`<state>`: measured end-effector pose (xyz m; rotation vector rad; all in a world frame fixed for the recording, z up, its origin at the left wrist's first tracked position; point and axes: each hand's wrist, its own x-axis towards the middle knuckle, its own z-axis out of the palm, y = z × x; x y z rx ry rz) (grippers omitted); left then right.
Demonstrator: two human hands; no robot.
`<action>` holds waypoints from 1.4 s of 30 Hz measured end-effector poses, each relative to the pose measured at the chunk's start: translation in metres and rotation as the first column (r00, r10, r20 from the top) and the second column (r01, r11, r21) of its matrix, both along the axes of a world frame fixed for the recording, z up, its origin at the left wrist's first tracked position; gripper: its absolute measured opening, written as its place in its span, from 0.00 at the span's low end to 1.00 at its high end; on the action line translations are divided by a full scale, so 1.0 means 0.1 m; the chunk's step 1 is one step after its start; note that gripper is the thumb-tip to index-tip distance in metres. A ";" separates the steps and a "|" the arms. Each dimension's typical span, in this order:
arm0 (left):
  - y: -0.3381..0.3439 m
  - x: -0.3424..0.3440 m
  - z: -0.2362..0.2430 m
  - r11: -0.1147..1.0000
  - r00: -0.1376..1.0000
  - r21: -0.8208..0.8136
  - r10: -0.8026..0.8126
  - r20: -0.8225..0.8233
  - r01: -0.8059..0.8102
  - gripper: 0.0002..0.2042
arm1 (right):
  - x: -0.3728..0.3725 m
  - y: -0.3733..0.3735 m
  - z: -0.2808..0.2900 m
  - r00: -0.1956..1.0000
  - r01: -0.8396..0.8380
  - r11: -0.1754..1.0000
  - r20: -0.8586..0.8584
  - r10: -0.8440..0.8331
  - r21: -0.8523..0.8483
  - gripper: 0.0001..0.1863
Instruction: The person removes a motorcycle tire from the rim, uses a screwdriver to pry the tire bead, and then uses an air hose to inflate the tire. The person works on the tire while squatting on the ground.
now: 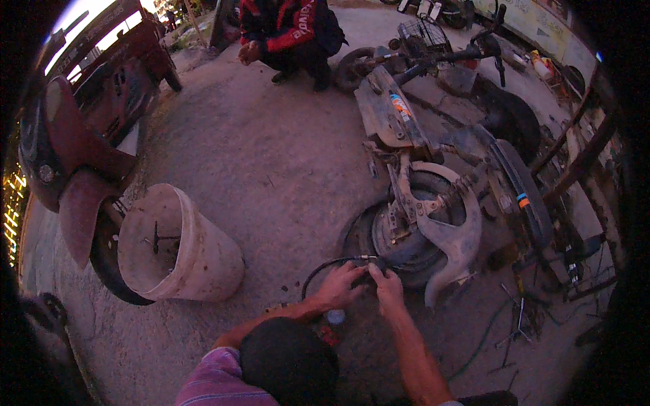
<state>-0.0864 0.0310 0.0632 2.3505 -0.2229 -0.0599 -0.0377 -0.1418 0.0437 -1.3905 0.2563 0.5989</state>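
Observation:
My left hand (pixel 340 287) and my right hand (pixel 388 289) meet at the near edge of a scooter's wheel (pixel 369 233). A black hose (pixel 315 273) curves up from beside my left wrist to a metal end at my fingertips. The fingers of both hands are closed around that end, and the right thumb presses near the metal fitting (pixel 367 257). What lies beneath the fingers is too small to tell. The scooter (pixel 443 179) rests on its side, its grey swingarm (pixel 450 233) over the wheel. A dark round shape hides part of my left arm.
A dirty white bucket (pixel 213 260) stands at left with a T-shaped tool in it, beside a parked red vehicle (pixel 88 135). Across the ground squats a person in a red and black jacket (pixel 291 30). Metal tools (pixel 520 318) lie at right. A small pale blue item (pixel 336 316) sits below my hands.

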 end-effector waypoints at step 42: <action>0.08 0.08 -0.03 1.000 1.000 0.002 0.007 0.013 -0.007 0.38 | 0.23 0.23 -0.17 0.953 0.148 0.971 0.288 -0.091 -0.185 0.27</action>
